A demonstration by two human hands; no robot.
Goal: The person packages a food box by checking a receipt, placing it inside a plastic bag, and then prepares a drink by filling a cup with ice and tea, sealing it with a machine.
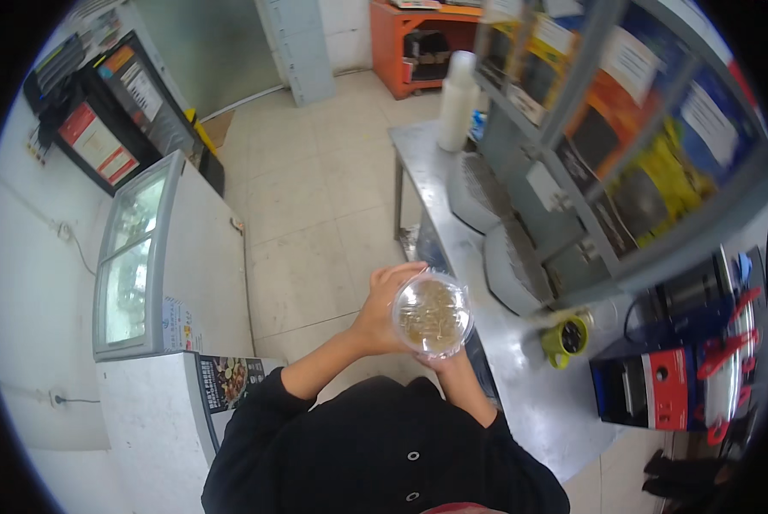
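Note:
A round clear plastic container is held up in front of my body, its top covered with wrinkled, shiny clear film. Something brownish shows through the film. Around its left side wraps my left hand, fingers along the far edge. My right hand supports it from the near side, mostly hidden beneath it. Right of the container stands a steel table, bearing a green mug filled with dark objects.
Stacked plastic cups and wire-guarded grey units line the table beside a grey-framed cabinet. A sealing machine stands at the right. White chest freezers are on the left, an orange shelf at the back, with tiled floor between.

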